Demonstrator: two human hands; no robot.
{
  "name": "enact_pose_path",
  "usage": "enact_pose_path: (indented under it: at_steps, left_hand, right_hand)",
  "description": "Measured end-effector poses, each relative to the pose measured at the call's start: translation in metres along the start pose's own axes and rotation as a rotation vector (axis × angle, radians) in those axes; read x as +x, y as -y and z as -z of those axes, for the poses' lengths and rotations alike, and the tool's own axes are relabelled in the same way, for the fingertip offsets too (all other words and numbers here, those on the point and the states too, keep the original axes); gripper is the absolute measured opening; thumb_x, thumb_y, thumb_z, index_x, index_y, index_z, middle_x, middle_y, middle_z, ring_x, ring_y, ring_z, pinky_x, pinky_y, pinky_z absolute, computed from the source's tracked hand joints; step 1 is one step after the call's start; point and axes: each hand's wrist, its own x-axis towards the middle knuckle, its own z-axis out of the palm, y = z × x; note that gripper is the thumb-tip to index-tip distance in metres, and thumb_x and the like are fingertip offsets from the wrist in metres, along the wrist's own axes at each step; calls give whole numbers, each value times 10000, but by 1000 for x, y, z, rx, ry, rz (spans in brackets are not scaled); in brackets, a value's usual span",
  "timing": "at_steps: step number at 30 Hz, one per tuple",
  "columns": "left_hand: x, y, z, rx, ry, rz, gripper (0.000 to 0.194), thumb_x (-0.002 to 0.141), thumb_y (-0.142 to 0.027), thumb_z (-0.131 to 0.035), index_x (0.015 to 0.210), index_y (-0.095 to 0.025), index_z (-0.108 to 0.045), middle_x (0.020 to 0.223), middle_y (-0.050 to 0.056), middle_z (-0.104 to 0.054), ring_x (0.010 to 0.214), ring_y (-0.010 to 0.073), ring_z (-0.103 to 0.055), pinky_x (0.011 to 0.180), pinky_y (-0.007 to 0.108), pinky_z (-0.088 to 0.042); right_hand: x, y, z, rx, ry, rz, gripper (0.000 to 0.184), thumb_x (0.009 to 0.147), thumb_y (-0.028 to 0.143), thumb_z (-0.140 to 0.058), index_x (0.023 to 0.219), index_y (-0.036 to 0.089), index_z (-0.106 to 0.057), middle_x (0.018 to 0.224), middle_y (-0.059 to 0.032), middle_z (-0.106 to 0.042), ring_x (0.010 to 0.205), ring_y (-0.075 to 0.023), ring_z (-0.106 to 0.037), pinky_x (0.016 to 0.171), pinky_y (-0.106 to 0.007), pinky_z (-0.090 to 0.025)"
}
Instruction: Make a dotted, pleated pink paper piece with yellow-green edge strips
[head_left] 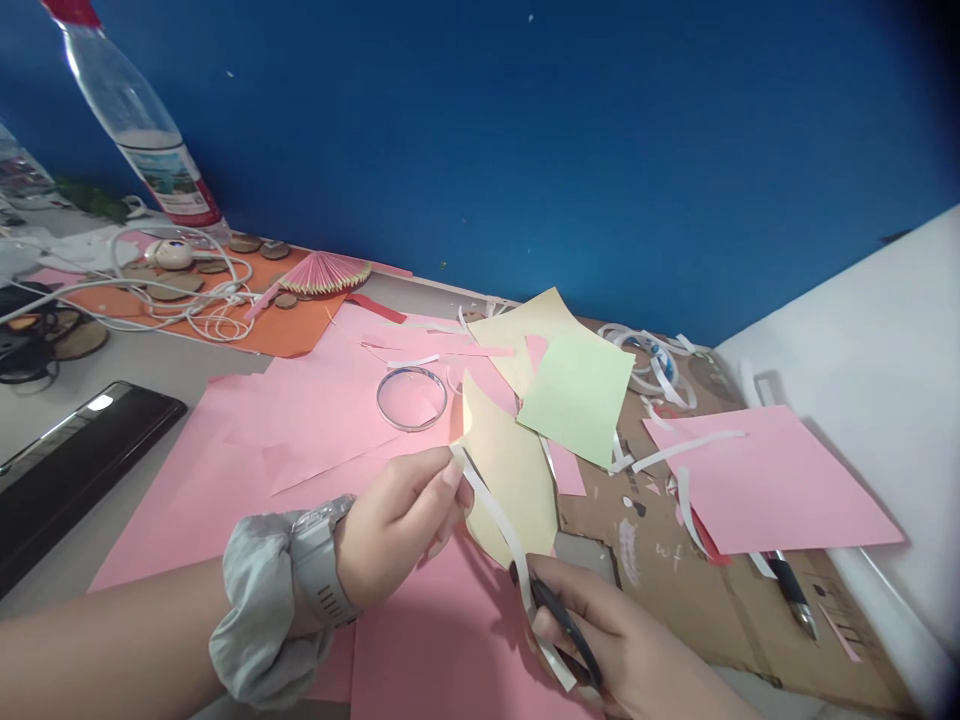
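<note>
My left hand (405, 515), with a grey watch (322, 560) and a grey-green scrunchie (259, 610) at the wrist, pinches the upper end of a narrow white strip (499, 515). That strip runs down to my right hand (607, 625), where its lower end crosses black-handled scissors (568, 625). My right fingers are wrapped round the scissors' handles; the blades are mostly hidden. Just behind the strip is a curved pale yellow sheet (514, 480); whether my left fingers also grip it I cannot tell. Pink paper (450, 625) lies beneath both hands.
A silver ring (411, 429) rests on pink paper. Green (577, 390) and pink (780, 485) squares, paper scraps and a pen (791, 590) lie on cardboard (675, 590) at right. Leftward are a phone (67, 470), white cables (217, 315), a pink fan (322, 273) and a tall bottle (150, 140). A blue wall (487, 150) stands behind.
</note>
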Motion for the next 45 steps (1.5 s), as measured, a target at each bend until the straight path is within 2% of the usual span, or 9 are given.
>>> enact_pose_path:
  at_steps: [5,12,22,29,34,41,45]
  left_hand:
    - [-1,-1,0,5,2,11,408,970,-389,-291,646,-193,-441,416,-73,-398,362,74,-380,431,214,-343]
    - [-2,2,0,-10,16,5,403,973,-389,-291,654,-194,-442,428,-73,-392,366,74,-376,416,207,-332]
    - [-2,2,1,-4,31,31,415,968,-426,-295,657,-191,-438,423,-72,-392,369,72,-367,413,203,-321]
    - [-2,5,0,-93,17,21,406,967,-414,-305,646,-197,-425,422,-74,-363,371,81,-334,398,207,-306]
    - [-2,3,-1,-89,-28,-20,423,964,-424,-317,617,-198,-405,426,-72,-357,375,80,-323,406,211,-302]
    - [0,-2,0,-27,3,-23,429,969,-427,-298,630,-190,-411,440,-75,-374,350,65,-357,400,197,-315]
    - [0,1,1,-25,12,-20,436,972,-426,-292,625,-190,-410,439,-70,-378,363,68,-365,407,199,-320]
  right_hand:
    - [0,-1,-1,-54,-45,-8,394,783,551,-562,707,196,-409,641,52,-393,579,-84,-322,477,-195,-219]
    - [1,0,0,-55,-29,-38,291,816,403,-549,684,195,-395,619,59,-383,550,-71,-317,450,-176,-215]
    - [3,-4,0,-2,11,4,343,830,476,-545,700,193,-402,616,63,-368,548,-69,-290,439,-178,-190]
    - [2,-2,0,25,-3,-10,262,812,370,-559,694,188,-411,614,62,-387,515,-54,-290,413,-175,-172]
    - [1,1,0,4,-15,-20,256,814,409,-556,730,183,-471,632,55,-412,520,-56,-307,416,-169,-184]
    - [2,-1,3,20,58,2,208,858,329,-502,726,187,-426,635,54,-423,520,-57,-305,417,-177,-194]
    - [1,1,1,20,22,-34,191,833,326,-530,734,187,-443,615,61,-396,511,-57,-287,401,-178,-161]
